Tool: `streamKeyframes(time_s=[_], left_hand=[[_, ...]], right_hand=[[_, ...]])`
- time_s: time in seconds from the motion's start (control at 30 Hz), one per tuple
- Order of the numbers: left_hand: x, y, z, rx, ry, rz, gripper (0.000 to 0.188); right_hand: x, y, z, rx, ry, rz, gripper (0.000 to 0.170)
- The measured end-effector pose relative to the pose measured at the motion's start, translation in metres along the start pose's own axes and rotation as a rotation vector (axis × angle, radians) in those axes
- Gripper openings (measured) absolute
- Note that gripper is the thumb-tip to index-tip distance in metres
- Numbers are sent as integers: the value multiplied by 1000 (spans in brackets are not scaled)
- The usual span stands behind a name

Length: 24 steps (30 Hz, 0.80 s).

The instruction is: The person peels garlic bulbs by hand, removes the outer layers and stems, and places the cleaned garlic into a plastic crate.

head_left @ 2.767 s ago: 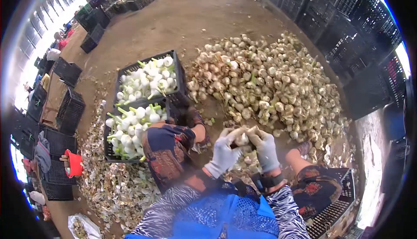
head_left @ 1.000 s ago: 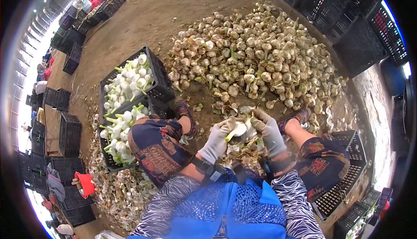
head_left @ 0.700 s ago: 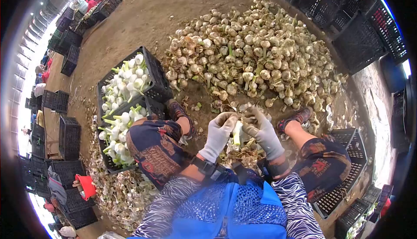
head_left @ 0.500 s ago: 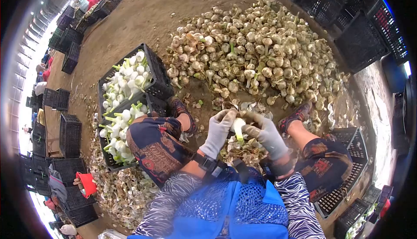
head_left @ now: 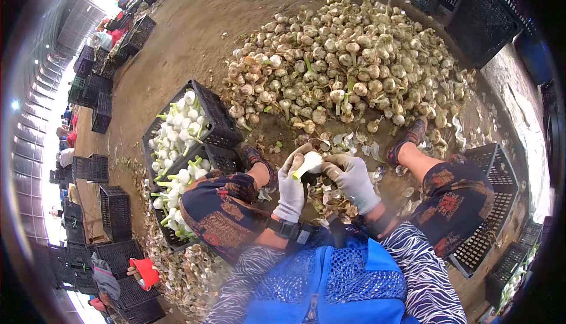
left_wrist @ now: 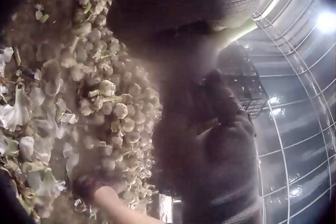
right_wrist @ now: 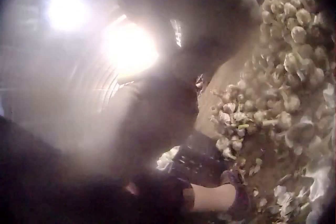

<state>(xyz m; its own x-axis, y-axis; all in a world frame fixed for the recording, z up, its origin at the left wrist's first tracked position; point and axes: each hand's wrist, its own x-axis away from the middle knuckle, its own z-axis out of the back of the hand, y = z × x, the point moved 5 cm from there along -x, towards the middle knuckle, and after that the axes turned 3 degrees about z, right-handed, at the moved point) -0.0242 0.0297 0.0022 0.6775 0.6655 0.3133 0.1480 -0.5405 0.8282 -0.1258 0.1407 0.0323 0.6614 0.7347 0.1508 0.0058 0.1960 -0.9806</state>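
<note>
"Brown floor (head_left: 177, 41) stretched beneath the seated person, with a broad heap of garlic (head_left: 365, 59) rising ahead. Where was the single white bulb (head_left: 311, 162)?"

"Between two gloved hands, low in front of the heap and above scattered skins (head_left: 321, 197). Its long axis ran aslant: the round end sat up and to the right, while the pale green stem (head_left: 299, 174) pointed down and left, back toward the person."

"Which hand was nearer?"

"The left hand (head_left: 290, 191) lay closest to the stem and gripped the bulb, thumb and fingers bent about its left side. The right hand (head_left: 355, 184) came in from the other side, fingers bent and tips at the rounded end. Whether those tips pinched anything could not be told."

"Did the wrist cameras settle it?"

"No. The left one caught a length of stem beside the glove, but both close views were dark and blurred."

"And the crates?"

"A black crate (head_left: 219, 131) of white bulbs stood to the person's left, beyond the left knee (head_left: 218, 206), well apart from the right hand."
</note>
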Motion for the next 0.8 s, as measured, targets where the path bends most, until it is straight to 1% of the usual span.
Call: streamKeyframes(time_s=[0.03,0.07,0.1,0.13,0.17,0.23,0.3,0.37,0.43,0.47,0.5,0.53,0.57,0.6,0.63,0.67,0.73,0.77,0.8], left_hand=[[0,0,1,29,-5,8,32],[-1,-1,1,-25,-23,21,40],[0,-2,2,-28,-23,23,40],[2,-3,2,-8,-31,51,39],[4,-3,-1,14,-39,79,38],[5,-2,-3,-7,-33,95,39],[6,-4,-5,-29,-31,113,40],[5,-6,-6,-15,11,138,39],[3,-11,-3,-19,-9,125,39],[3,-11,-3,-20,-24,111,39],[3,-12,-2,-21,-24,111,39],[3,-14,-1,23,-5,157,39],[3,-15,0,67,14,202,40],[2,-16,1,65,14,201,40],[0,-21,2,132,22,215,37],[0,-20,0,200,31,228,34],[3,-15,-4,195,25,238,33],[3,-12,-6,191,18,248,32],[4,-12,-4,221,3,259,38]], right_hand=[[1,2,0,-6,1,-1,21],[2,4,-2,-17,-67,-3,20],[3,6,-5,-28,-135,-5,20],[5,9,-5,-109,-136,-101,17],[5,8,-4,-110,-137,-102,17],[5,5,-1,-19,-141,-32,16],[6,10,0,-2,-111,1,16],[4,16,-1,17,-79,36,15],[1,21,-1,173,-1,29,14],[1,20,-2,172,0,28,14],[2,20,-3,101,14,21,14],[2,20,-3,30,28,14,14],[2,21,-4,29,28,16,14],[3,26,-5,-134,11,-56,14],[3,30,-8,-297,-7,-128,14],[3,29,-8,-298,-7,-127,14],[4,29,-7,-494,44,-183,14],[3,32,-8,-497,47,-181,14],[1,32,-4,-271,83,-83,14]])
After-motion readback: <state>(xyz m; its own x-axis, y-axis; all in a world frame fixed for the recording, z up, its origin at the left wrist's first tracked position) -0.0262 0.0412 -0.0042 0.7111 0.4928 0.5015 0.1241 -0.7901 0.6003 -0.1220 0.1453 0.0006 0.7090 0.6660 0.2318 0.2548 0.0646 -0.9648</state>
